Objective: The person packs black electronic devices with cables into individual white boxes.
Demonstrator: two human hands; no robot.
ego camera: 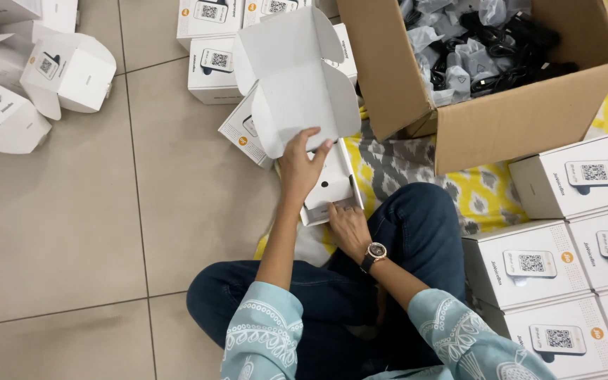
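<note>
Both hands meet at the open white box (328, 184) against my knee: my left hand (302, 167) grips its far rim under the raised lid (297, 77), while my right hand (348, 226), nearer me, presses curled fingers on its near edge.

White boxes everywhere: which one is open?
The white box under both hands, its lid flap raised; the stacked boxes at right are closed.
</note>
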